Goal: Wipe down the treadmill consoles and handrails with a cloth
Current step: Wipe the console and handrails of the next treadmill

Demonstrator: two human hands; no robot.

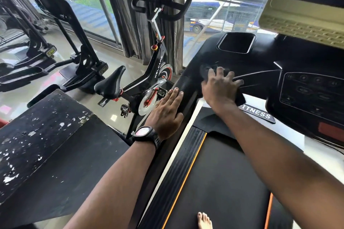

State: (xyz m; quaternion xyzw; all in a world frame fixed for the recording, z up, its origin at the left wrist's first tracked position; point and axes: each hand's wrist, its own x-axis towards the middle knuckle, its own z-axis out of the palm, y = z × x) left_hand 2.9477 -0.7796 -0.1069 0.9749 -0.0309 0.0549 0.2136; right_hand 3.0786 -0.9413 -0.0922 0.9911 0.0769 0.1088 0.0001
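Belt (223,182) underfoot, I am bracing my flat left hand (164,115) on the handrail (183,84) and pressing the cloth (241,98) onto the console (264,65) under my splayed right hand (219,87); keypad (312,91) likely next.

Open passage: above treadmill belt (219,182). Obstructions: console (279,72) ahead, monitor (307,5) overhead right, spin bike (149,80) close beside left handrail (186,83).

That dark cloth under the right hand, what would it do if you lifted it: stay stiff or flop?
Probably floppy: the cloth bunches under the right hand and follows the curve of the console. Likely light, since a corner hangs loose below the palm. Pushed, it should slide easily over that smooth plastic.
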